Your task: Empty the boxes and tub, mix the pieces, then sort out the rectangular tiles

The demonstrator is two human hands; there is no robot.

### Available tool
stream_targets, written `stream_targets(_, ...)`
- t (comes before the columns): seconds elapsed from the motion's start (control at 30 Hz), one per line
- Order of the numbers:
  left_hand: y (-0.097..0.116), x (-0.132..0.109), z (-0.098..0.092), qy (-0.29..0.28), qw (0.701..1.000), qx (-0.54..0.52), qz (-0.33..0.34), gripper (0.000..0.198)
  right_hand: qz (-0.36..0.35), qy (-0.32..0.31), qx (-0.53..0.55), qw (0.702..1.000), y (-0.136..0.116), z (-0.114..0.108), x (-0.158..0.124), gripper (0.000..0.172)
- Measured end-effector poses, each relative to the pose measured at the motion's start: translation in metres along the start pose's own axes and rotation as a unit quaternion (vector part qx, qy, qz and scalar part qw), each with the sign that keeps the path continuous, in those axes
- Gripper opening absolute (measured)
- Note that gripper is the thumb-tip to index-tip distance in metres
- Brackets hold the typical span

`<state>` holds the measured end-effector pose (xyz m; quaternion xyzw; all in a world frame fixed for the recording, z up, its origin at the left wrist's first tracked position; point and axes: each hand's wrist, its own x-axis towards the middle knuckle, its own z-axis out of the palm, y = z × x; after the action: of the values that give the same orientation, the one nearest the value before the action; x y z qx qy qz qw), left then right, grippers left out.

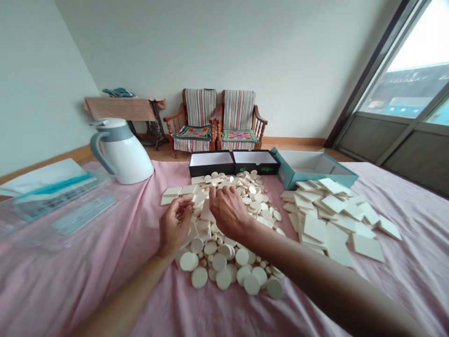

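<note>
A heap of cream wooden pieces point(224, 262) lies in the middle of the pink cloth point(87, 276), with round discs of several sizes and flat rectangles mixed together. My left hand point(174, 225) hovers over the heap's left side, its fingers curled towards a rectangular piece point(205, 210). Whether those fingers hold anything is hidden. My right hand point(228, 211) rests fingers-down on the heap's centre, touching the pieces beneath it. To the right lies a separate spread of square cream tiles point(331, 224), out of reach of both hands' fingers.
Behind the heap stand an open black box point(211, 163) and its black lid point(256, 161), then a teal box point(308, 168). A white jug point(122, 154) stands at the left, near a transparent plastic case point(59, 210). Two striped chairs point(217, 119) stand by the far wall.
</note>
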<state>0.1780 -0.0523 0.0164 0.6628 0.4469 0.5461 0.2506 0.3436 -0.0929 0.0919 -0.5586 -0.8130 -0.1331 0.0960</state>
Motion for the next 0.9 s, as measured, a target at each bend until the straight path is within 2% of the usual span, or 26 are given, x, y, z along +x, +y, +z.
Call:
stream_targets(0.17, -0.005, 0.001, 0.001, -0.02, 1.0, 0.025, 0.0, 0.027, 0.05, -0.054, 0.061, 0.995, 0.02, 0.003, -0.014, 0.024)
stream_targets(0.37, -0.005, 0.001, 0.002, -0.056, 0.997, 0.045, 0.002, 0.022, 0.094, -0.049, 0.145, 0.984, 0.031, 0.017, -0.021, 0.025)
stream_targets(0.5, -0.005, 0.001, 0.003, -0.065, 0.996, 0.064, 0.022, 0.018, 0.081, -0.037, 0.181, 0.979, 0.023, 0.02, -0.017, 0.03)
stream_targets(0.67, -0.001, -0.001, 0.001, -0.089, 0.992, 0.076, 0.037, 0.019, 0.053, -0.02, 0.148, 0.987, 0.003, 0.026, -0.01, 0.042)
stream_targets(0.8, 0.003, -0.003, 0.002, -0.099, 0.991, 0.079, 0.04, 0.019, 0.056, -0.017, 0.13, 0.99, -0.008, 0.029, -0.009, 0.043)
stream_targets(0.9, 0.004, -0.003, 0.002, -0.088, 0.993, 0.075, 0.037, 0.019, 0.066, -0.015, 0.13, 0.989, -0.006, 0.023, -0.017, 0.043)
